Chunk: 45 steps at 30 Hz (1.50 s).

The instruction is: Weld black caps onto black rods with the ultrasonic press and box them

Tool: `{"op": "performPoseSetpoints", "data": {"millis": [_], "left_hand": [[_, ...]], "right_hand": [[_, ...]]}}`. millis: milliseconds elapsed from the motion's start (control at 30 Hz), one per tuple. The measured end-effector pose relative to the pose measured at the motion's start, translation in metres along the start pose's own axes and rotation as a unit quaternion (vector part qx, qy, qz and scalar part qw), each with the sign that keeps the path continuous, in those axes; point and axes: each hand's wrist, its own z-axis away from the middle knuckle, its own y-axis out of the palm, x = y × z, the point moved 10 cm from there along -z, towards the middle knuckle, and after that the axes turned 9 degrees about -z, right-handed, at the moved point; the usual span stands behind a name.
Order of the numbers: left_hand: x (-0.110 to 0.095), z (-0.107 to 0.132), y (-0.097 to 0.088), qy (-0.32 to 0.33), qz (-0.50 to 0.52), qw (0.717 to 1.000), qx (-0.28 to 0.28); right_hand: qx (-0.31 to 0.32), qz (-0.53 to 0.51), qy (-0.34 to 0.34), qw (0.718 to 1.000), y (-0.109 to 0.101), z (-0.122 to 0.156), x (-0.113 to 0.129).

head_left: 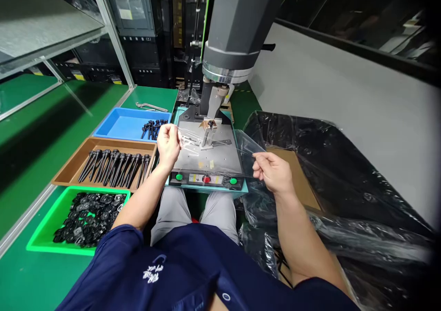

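A clear plastic bag (248, 146) stretches between my two hands, in front of a bench press machine. My left hand (168, 145) is closed on its left side, by the left edge of the machine's base. At the right, my right hand (273, 171) pinches the bag's other side between thumb and fingers. Through the film I see the metal base plate (220, 161) and a small metal fixture (207, 134) under the machine's head (229, 49). Along the front of the base are two green buttons (178, 177) and a red button (206, 179).
On the green bench at left stand a blue tray (120, 122) with black parts, a brown tray (74, 164) of black rod-like parts, and a green tray (41, 228) of small black pieces. A wrench (151, 106) lies behind. Black plastic lines a large box (344, 164) at right.
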Motion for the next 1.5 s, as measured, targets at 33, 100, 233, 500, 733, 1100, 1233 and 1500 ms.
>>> {"op": "performPoseSetpoints", "data": {"millis": [33, 100, 233, 500, 733, 1100, 1233, 1500], "left_hand": [[-0.008, -0.003, 0.000, 0.034, -0.027, 0.999, 0.004], [-0.025, -0.008, 0.000, 0.102, -0.095, 0.990, 0.004], [-0.062, -0.016, 0.004, 0.246, -0.209, 0.946, 0.001], [-0.094, -0.023, 0.022, 0.246, -0.199, 0.947, 0.047], [-0.070, -0.017, 0.021, 0.090, -0.108, 0.986, 0.088], [0.006, -0.045, 0.022, -0.045, -0.206, 0.972, 0.100], [0.053, -0.061, 0.029, -0.087, -0.260, 0.956, 0.104], [0.099, -0.084, 0.031, -0.123, -0.281, 0.947, 0.094]], "right_hand": [[-0.007, 0.009, -0.010, 1.000, -0.002, 0.000, 0.001], [-0.022, 0.033, -0.028, 0.999, -0.005, 0.002, 0.003], [-0.049, 0.090, -0.060, 0.993, -0.007, 0.005, 0.004], [0.007, -0.002, -0.025, 1.000, 0.003, -0.003, -0.001], [0.040, -0.074, -0.019, 0.996, 0.014, -0.015, -0.002], [0.093, -0.120, 0.147, 0.977, 0.036, -0.064, -0.048], [0.097, -0.104, 0.221, 0.965, 0.040, -0.097, -0.081], [0.069, -0.078, 0.263, 0.959, 0.053, -0.130, -0.093]]}}
